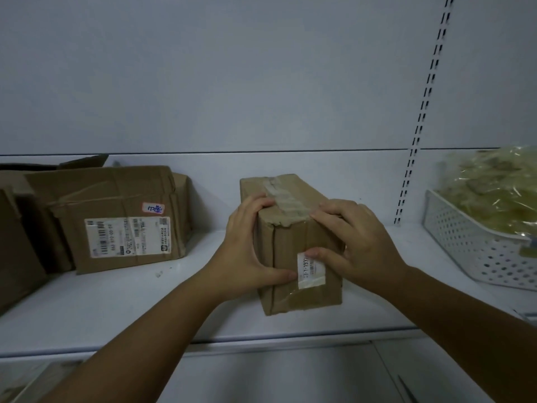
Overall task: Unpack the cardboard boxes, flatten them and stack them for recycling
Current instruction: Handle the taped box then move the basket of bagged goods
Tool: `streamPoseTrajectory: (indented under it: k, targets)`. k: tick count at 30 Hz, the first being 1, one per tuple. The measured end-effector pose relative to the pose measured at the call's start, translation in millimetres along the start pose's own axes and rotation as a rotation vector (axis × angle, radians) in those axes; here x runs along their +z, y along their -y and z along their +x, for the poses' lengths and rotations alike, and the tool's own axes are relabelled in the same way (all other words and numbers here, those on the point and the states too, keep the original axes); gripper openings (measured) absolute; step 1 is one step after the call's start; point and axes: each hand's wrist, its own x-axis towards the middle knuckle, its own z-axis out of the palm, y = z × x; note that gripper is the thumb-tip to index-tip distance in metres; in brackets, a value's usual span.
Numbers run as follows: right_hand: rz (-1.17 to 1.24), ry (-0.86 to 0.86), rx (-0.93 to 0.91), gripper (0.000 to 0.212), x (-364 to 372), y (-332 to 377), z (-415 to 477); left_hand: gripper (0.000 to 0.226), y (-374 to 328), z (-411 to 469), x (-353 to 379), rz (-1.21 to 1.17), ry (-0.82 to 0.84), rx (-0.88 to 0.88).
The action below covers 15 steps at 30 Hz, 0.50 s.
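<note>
A small sealed cardboard box, long and narrow, stands on the white shelf in the middle of the view. Clear tape runs along its top and a white label sits on its near end. My left hand grips its left side, thumb on the near face. My right hand holds its right side, fingers on the top edge near the tape and thumb on the label. A larger crumpled cardboard box with a shipping label lies to the left.
More brown cardboard boxes crowd the far left of the shelf. A white perforated basket holding plastic-wrapped greenish packets stands at the right. A slotted upright rail runs up the back wall. The shelf's front edge is just below the box.
</note>
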Motion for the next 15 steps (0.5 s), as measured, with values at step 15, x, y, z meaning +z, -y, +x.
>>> streamPoseTrajectory:
  k: [15]
  targets:
    - [-0.080,-0.010,-0.163,0.017,-19,10,-4,0.101,2,2,-5,0.106,0.026,0.024]
